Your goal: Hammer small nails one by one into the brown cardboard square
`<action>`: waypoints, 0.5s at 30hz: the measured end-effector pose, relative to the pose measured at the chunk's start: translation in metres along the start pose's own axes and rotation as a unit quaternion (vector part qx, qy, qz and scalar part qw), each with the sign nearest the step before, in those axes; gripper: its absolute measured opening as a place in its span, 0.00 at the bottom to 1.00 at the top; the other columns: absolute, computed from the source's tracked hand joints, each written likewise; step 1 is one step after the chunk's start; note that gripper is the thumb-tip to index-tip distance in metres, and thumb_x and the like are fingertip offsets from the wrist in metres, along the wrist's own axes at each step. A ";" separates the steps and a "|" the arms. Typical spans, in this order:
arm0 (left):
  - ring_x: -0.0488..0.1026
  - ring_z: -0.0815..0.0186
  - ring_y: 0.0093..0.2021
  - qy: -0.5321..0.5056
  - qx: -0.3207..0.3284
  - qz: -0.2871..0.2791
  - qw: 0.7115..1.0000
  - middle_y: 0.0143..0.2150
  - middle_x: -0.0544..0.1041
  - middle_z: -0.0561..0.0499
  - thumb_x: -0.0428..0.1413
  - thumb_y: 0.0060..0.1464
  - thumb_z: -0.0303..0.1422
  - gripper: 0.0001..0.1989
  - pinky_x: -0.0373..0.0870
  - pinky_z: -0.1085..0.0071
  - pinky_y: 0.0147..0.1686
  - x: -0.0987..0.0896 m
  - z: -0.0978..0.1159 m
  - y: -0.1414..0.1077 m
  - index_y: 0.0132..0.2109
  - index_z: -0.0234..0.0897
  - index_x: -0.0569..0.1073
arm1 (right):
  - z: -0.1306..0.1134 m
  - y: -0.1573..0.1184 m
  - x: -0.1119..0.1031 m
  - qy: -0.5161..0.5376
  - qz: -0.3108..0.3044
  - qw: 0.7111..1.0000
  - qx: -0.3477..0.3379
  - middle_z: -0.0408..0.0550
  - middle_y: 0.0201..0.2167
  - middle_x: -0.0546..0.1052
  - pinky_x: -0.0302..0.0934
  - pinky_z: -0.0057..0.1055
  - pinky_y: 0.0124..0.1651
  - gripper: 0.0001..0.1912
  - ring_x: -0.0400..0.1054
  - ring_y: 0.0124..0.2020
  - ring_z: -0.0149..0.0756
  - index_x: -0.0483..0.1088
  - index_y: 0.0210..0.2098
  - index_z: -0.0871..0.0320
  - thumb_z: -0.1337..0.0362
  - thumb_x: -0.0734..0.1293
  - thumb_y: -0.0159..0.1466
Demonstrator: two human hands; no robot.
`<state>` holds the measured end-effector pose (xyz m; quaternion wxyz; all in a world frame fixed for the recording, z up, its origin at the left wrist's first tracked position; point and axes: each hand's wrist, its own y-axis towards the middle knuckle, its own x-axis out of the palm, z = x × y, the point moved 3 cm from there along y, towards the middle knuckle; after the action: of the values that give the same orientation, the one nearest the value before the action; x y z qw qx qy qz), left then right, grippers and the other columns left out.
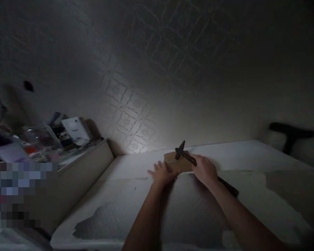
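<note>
A hammer [189,157] with a dark head and a long dark handle is gripped in my right hand [205,169], its fingers wrapped round the handle. The hammer head is over a brown piece of cardboard [185,166] lying on the white surface. Small upright bits in a row, perhaps nails [173,161], show on the cardboard beneath the head; they are too small to name surely. My left hand [161,172] rests with spread fingers on the cardboard's left and near edge. The handle's rear end sticks out past my right wrist.
The white table [136,164] has a worn grey patch [99,219] in front and meets a patterned wall [131,118]. At the left, a cabinet [86,174] bears a white box [74,128], a clear case [43,137] and clutter. A dark T-shaped object [290,134] stands at the right.
</note>
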<state>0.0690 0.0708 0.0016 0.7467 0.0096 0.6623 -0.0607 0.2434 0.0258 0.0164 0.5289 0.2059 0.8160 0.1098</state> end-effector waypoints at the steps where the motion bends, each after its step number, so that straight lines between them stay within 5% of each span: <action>1: 0.41 0.42 0.66 0.002 -0.002 -0.002 1.000 0.69 0.45 0.42 0.40 0.43 0.66 0.49 0.41 0.34 0.56 0.000 0.000 0.000 0.65 0.41 0.50 | 0.000 0.000 0.001 -0.003 -0.001 1.000 -0.001 0.49 0.46 0.74 0.58 0.29 0.44 0.23 0.68 0.46 0.38 0.67 0.53 0.55 0.72 0.61 0.58; 15: 0.40 0.43 0.66 -0.003 0.003 0.000 1.000 0.69 0.45 0.41 0.40 0.43 0.66 0.49 0.40 0.34 0.55 0.004 -0.001 0.003 0.65 0.41 0.50 | 0.000 0.000 -0.001 -0.004 0.001 1.000 0.003 0.49 0.45 0.75 0.59 0.30 0.42 0.23 0.68 0.45 0.39 0.67 0.53 0.55 0.73 0.60 0.58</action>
<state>0.0686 0.0738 -0.0023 0.7489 0.0119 0.6596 -0.0629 0.2440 0.0249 0.0169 0.5315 0.2083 0.8140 0.1071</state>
